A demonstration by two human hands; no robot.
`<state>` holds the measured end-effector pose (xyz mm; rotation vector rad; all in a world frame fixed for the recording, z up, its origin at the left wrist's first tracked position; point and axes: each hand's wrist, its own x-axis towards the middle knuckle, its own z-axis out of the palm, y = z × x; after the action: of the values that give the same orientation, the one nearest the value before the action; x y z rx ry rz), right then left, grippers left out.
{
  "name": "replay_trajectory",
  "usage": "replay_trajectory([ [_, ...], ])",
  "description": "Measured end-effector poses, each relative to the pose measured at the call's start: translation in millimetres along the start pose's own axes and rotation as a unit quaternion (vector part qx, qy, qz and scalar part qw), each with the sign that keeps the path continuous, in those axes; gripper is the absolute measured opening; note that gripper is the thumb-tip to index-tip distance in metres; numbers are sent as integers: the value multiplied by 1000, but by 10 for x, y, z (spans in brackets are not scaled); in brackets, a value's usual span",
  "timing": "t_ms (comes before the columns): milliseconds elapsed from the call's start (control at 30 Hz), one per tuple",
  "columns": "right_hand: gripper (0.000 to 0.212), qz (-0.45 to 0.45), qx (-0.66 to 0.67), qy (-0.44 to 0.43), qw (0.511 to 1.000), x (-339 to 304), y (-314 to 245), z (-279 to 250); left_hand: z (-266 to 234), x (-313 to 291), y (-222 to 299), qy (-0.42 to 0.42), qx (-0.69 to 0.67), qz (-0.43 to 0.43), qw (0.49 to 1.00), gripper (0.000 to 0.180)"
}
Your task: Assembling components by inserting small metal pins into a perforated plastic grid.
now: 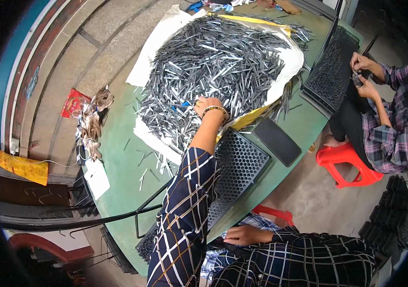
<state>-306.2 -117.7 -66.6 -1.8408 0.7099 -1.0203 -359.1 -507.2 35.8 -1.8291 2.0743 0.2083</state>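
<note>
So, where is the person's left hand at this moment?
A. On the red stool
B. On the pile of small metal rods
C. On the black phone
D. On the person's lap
B: the left hand, with a bracelet on its wrist, rests on the pile of metal rods, while the right hand lies low by the lap.

Grey metal pins (218, 62) — green table (118, 162), navy plaid sleeve (185, 210), red stool (345, 165)
</note>
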Motion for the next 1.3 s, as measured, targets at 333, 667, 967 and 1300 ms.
replay_trajectory([
  [333,15,27,11,-8,1000,1,-20,-19,251,87,21,111,22,-12,994,41],
  [667,13,-25,-21,12,999,-2,0,7,294,106,-24,146,-21,-5,989,35],
  [967,13,33,27,-14,999,14,-23,47,274,319,-350,140,-78,14,987,32],
  [1300,15,42,17,-8,999,-24,38,53,129,608,-1149,82,-600,-118,787,46],
])
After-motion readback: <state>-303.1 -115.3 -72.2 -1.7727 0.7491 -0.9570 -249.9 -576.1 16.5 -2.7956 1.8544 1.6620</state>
